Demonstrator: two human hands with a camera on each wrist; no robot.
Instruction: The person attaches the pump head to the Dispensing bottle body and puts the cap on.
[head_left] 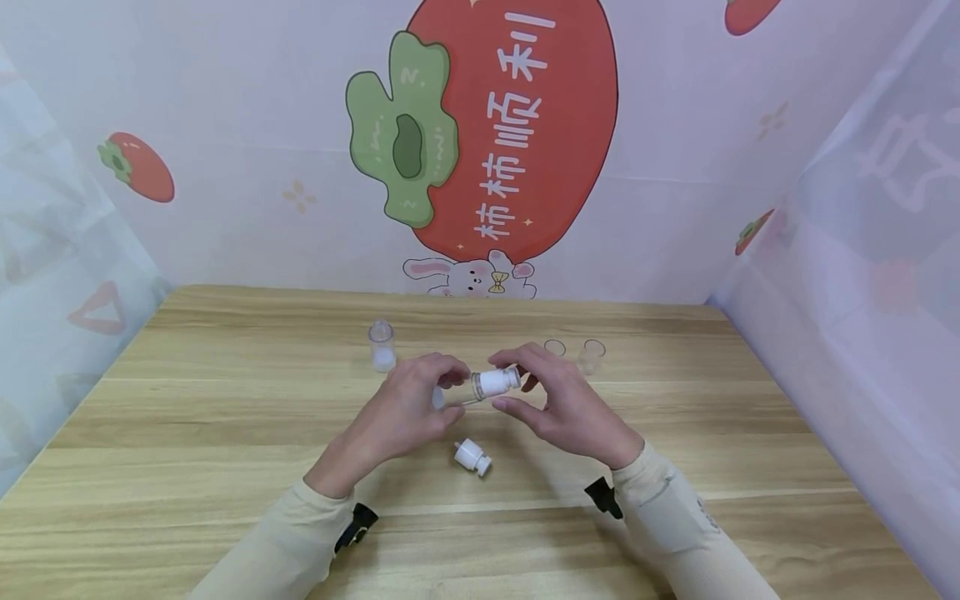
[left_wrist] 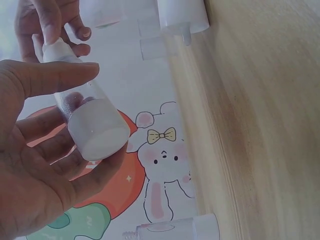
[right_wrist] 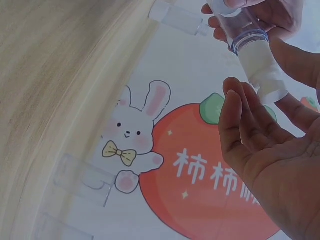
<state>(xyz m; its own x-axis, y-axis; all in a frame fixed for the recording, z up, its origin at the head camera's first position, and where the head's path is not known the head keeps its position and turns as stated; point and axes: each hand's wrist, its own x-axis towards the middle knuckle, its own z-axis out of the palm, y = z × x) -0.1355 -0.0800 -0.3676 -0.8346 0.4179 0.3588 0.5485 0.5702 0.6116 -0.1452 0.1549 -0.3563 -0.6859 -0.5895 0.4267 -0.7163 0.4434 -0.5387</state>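
Note:
My left hand [head_left: 412, 400] holds a clear bottle [left_wrist: 82, 102] with a white base [left_wrist: 99, 131], tilted above the table. A white pump head [head_left: 497, 382] sits at the mouth of this bottle. Around the pump end, my right hand [head_left: 562, 404] has its fingers loosely bent and spread; in the head view its thumb is apart from the pump. One right fingertip appears to meet the pump's tip in the left wrist view. On the wooden table below the hands lies a second white pump head [head_left: 472, 457].
Another clear bottle [head_left: 382, 346] with white at its bottom stands behind the left hand. Beyond the right hand are two clear caps, one [head_left: 592, 358] farther right than the other [head_left: 555, 347]. A printed cloth [head_left: 637, 233] hangs behind the wooden table [head_left: 225, 467].

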